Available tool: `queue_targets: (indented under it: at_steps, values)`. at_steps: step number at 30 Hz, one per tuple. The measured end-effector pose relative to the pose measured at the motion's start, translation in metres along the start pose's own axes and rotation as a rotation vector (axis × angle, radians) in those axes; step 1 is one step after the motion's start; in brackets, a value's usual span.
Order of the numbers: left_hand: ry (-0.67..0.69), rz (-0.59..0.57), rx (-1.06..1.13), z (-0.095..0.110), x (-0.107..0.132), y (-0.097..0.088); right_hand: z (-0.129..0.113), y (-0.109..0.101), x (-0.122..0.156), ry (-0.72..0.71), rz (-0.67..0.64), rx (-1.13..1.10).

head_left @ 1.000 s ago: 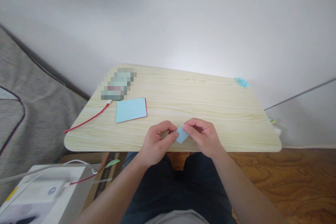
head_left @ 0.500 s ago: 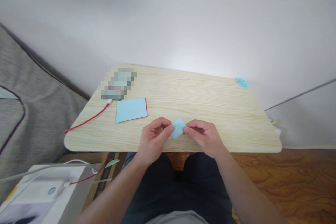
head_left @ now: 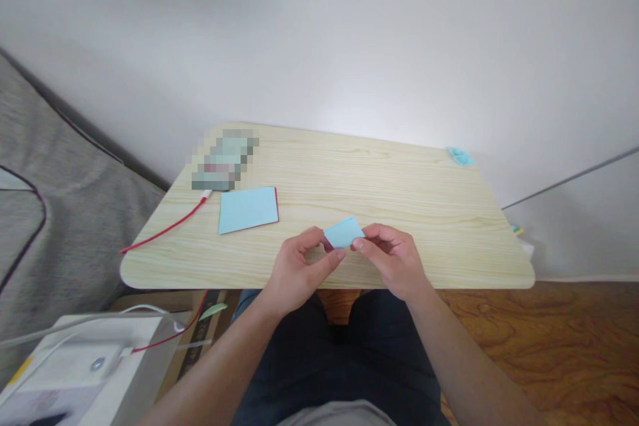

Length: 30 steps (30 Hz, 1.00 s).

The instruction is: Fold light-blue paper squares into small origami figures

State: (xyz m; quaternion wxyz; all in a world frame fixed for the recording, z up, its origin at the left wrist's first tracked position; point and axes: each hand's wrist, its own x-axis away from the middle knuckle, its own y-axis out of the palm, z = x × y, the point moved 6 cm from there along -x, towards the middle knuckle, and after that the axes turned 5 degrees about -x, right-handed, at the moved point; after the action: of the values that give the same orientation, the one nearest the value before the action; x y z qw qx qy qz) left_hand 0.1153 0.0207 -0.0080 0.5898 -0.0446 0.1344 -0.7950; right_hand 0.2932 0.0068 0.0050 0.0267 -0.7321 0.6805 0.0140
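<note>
A small piece of folded light-blue paper (head_left: 344,233) is held up just above the near edge of the table. My right hand (head_left: 394,256) pinches its right corner, thumb in front and fingers behind. My left hand (head_left: 304,266) has its fingers at the paper's left side and partly behind it, while the thumb touches the lower edge. Farther left lies a stack of paper sheets (head_left: 248,210), light blue on top with a red edge showing at the right.
A blurred-out phone (head_left: 224,160) with a red cable (head_left: 170,229) lies at the table's back left. A folded light-blue paper piece (head_left: 460,156) sits at the far right corner. The wooden table (head_left: 379,180) meets a white wall. Below left, a white box (head_left: 144,339) carries cables.
The folded paper has turned from a diamond pose to a wider, flatter one. My left thumb has slid down and right, from its left corner to its lower edge.
</note>
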Motion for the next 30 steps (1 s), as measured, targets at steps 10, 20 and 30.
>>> queue_targets:
  at_steps: [10, 20, 30]
  values:
    - [0.023, -0.072, -0.056, 0.004, 0.001, 0.002, 0.0, 0.008, 0.003, 0.015, -0.078, 0.167]
    - [0.238, 0.236, -0.046, 0.012, 0.001, -0.01, -0.002, 0.003, 0.002, -0.016, 0.042, 0.306]
    - [0.304, 0.272, -0.247, 0.023, 0.003, -0.009, -0.01, 0.007, 0.003, -0.099, 0.059, 0.4]
